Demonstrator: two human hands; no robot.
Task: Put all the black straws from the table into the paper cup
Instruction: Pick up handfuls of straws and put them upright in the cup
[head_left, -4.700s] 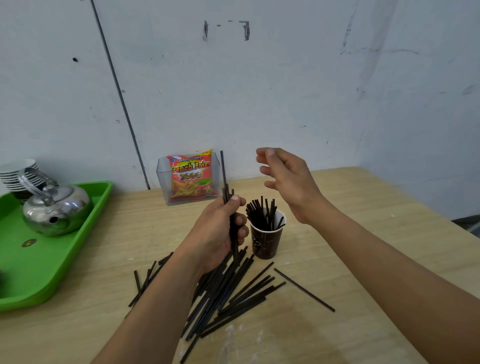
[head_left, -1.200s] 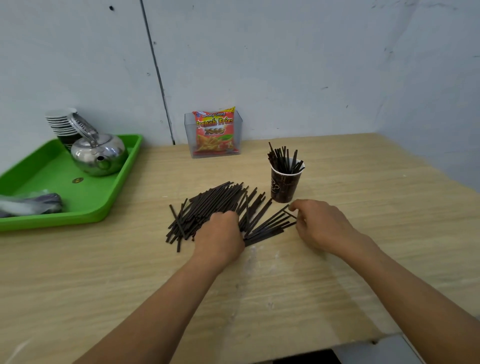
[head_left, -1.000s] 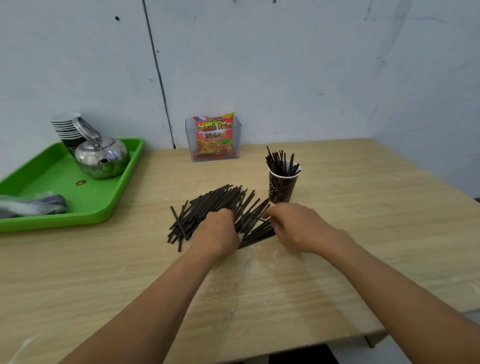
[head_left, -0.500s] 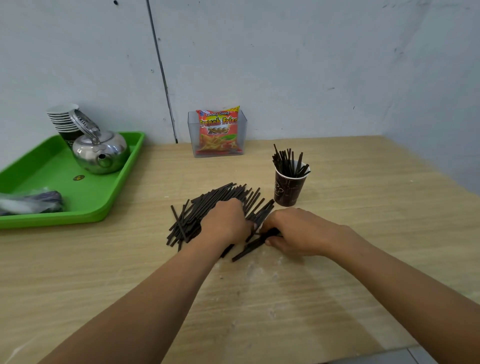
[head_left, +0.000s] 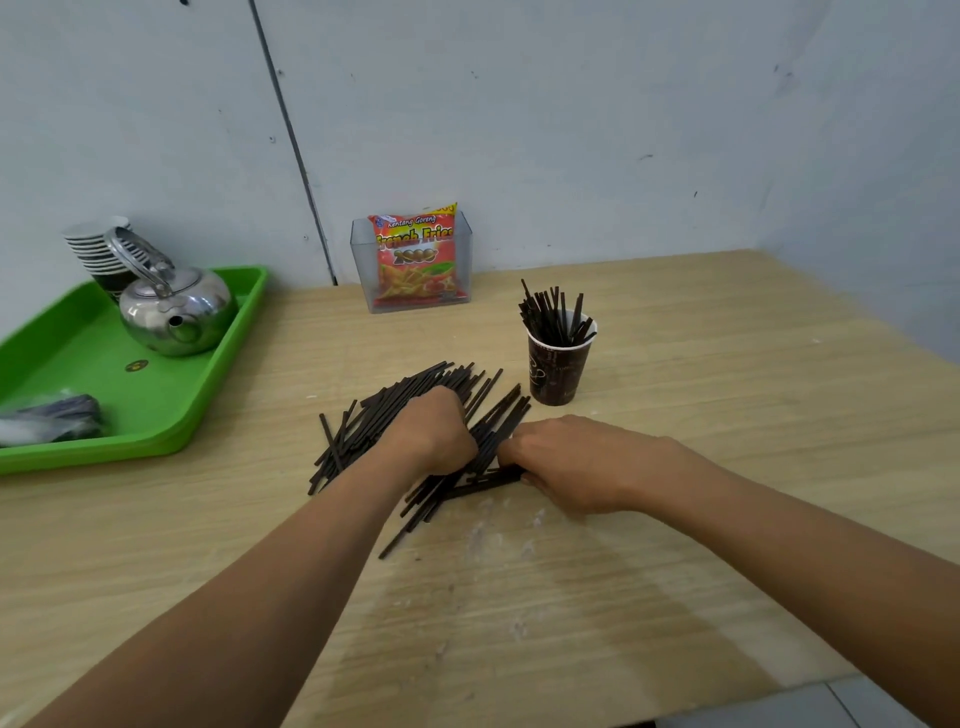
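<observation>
Counter (head_left: 727, 415) strewn with straws (head_left: 395, 405), fanned just beside cup (head_left: 558, 364), itself part filled. Over pile's middle, left hand (head_left: 431, 436) curled round a bunch; right hand (head_left: 582, 467) pressed to its edge, likely squaring ends for one lift; fingers (head_left: 519, 448) tucked under, grip unclear.

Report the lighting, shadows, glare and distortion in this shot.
Head view: soft, even light; a faint shadow darkens the table near the camera; the steel kettle carries bright highlights; the wall seam leans and bows from the wide lens; the French fries packet print reads sharp.
</observation>
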